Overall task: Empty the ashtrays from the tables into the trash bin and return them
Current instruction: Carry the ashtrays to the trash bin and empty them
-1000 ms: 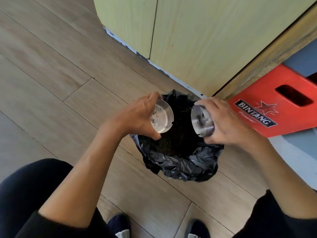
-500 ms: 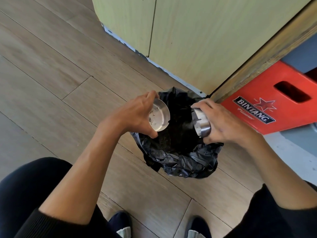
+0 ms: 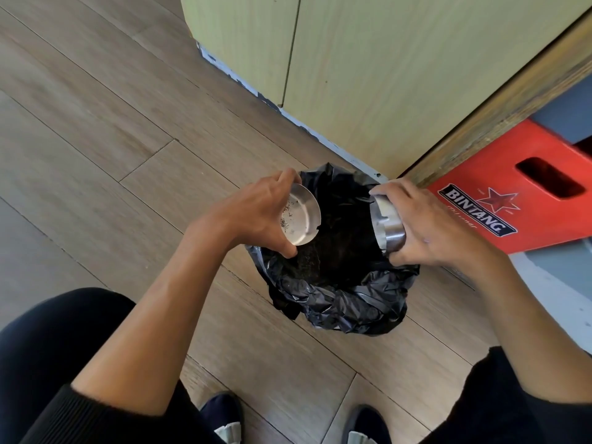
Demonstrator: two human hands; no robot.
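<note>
Tipping two ashtrays over the bin, ash still stuck in one.

Left hand (image 3: 256, 216) clamped on the shallow ashtray (image 3: 301, 219), right hand (image 3: 429, 229) on the deeper ashtray (image 3: 386, 224), both held sideways above the black-lined trash bin (image 3: 346, 302). Worth tapping the left one, specks clinging. Right one probably empty, hard to tell. Red crate (image 3: 512, 203) close by the right elbow.

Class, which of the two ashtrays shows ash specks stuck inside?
The ashtray in the left hand: its specked inside faces us; the right one shows only its side.
</note>
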